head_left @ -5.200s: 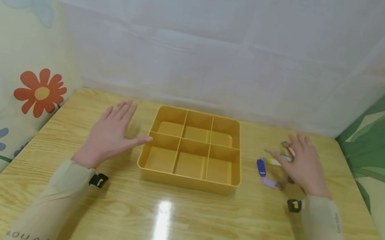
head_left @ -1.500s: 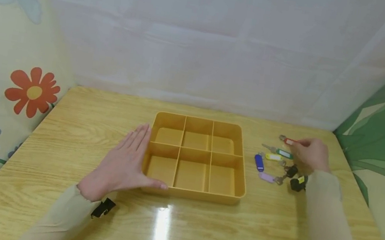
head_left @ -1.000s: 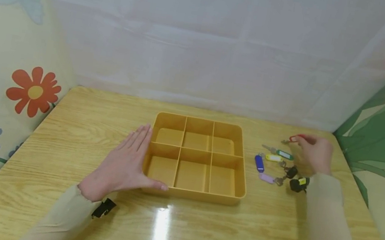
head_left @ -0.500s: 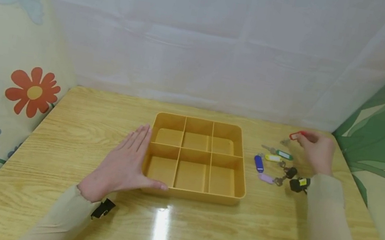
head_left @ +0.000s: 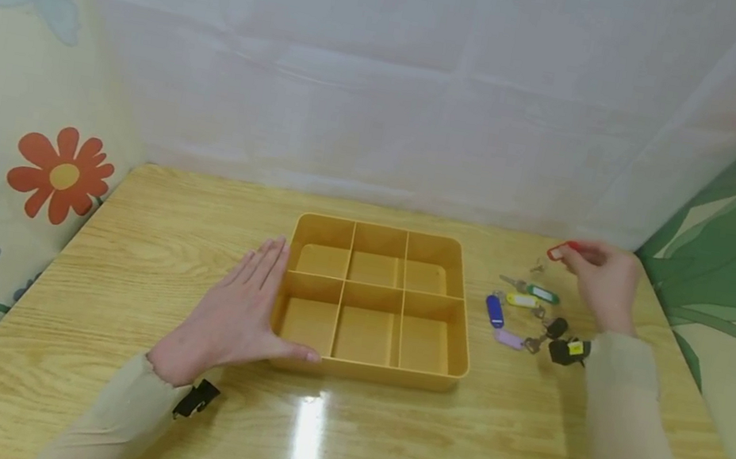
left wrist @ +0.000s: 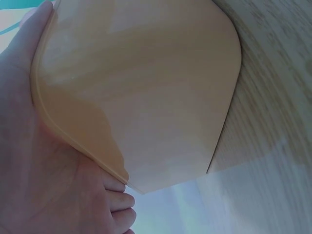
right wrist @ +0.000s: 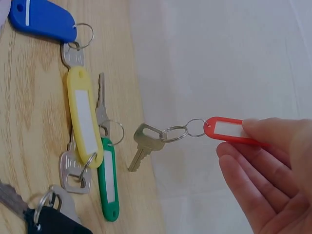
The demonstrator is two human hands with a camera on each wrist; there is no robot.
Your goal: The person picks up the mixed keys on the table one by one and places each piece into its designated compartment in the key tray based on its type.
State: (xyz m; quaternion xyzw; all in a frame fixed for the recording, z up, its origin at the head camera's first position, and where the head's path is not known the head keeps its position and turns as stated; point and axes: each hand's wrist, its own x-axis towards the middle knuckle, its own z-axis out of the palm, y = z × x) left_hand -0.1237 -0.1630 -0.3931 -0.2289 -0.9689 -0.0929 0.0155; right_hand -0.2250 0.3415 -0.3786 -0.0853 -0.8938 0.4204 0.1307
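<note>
Right grip [head_left: 608, 287] pinches red tag [right wrist: 229, 128], key [right wrist: 146, 143] attached — left grip [head_left: 230, 322], spread wide, straight-fingered, rests against yellow tray [head_left: 363, 372].

Head cam looks down (wrist views v. close).

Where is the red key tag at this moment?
In the head view, the red key tag is pinched in the right hand, to the right of the yellow box; the green tag appears just below it.

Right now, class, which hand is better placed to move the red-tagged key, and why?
Probably the right hand: it pinches the red tag, while the left hand touches the yellow box.
</note>
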